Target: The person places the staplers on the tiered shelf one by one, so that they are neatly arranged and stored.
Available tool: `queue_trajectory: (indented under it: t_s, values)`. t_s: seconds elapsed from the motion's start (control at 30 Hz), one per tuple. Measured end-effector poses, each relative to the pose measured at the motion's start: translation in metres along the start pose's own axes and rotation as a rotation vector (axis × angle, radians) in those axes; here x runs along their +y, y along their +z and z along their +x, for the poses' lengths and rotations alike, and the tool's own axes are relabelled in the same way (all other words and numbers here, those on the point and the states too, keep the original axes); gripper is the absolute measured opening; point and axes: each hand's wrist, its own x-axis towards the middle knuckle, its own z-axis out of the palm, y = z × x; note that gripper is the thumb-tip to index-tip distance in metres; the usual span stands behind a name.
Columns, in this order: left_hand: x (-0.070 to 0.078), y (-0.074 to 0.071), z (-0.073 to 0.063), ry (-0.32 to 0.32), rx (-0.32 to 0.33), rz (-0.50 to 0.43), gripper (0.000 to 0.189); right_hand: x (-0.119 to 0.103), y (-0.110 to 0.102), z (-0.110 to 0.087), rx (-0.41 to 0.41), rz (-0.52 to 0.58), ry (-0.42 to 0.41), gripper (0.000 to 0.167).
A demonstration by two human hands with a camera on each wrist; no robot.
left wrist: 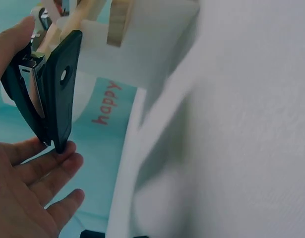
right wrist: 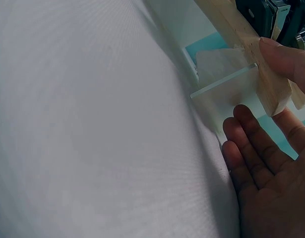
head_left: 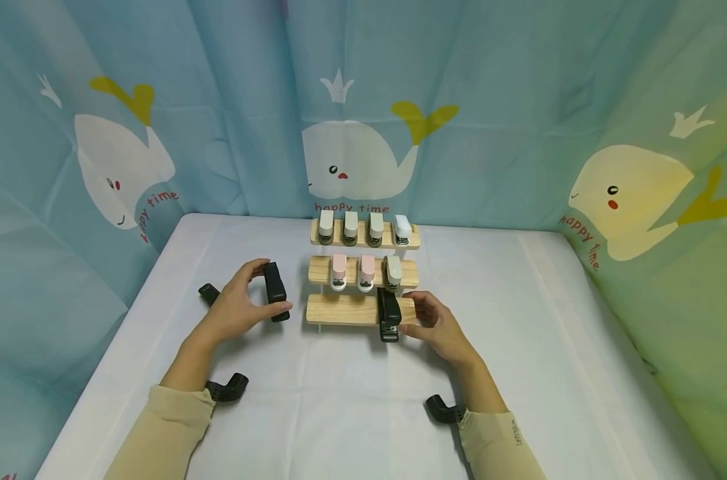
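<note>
A black stapler (head_left: 275,292) is pinched in my left hand (head_left: 234,310), thumb at one end and fingertips at the other, held left of the wooden display rack (head_left: 345,311). The left wrist view shows that stapler (left wrist: 60,91) from beneath, with its metal channel visible. At the right end of the rack's bottom shelf, my right hand (head_left: 438,327) grips the wood between thumb and index finger; the other fingers extend by the clear support (right wrist: 226,84). Beside that thumb, a second black stapler (head_left: 390,317) sits on the bottom shelf, its front overhanging the edge.
Another black stapler (head_left: 209,293) lies partly hidden behind the left hand. Small white and grey staplers (head_left: 351,228) line the top shelf. Two pink staplers (head_left: 366,272) and a pale grey stapler (head_left: 393,272) stand on the middle shelf. A whale-print curtain (head_left: 363,160) hangs behind the white table (head_left: 339,413).
</note>
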Motion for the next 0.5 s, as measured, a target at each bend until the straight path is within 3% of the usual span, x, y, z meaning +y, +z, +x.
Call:
queue_trajectory:
  t_s: [0.2,0.5]
  values:
    - [0.003,0.006,-0.004,0.003,-0.023,-0.019,0.108,0.002,0.000,0.000,-0.003,0.009,-0.005,0.057]
    - [0.011,0.014,-0.014,0.069,-0.036,-0.055,0.105,0.003,0.000,0.000,-0.002,-0.001,0.000,0.057]
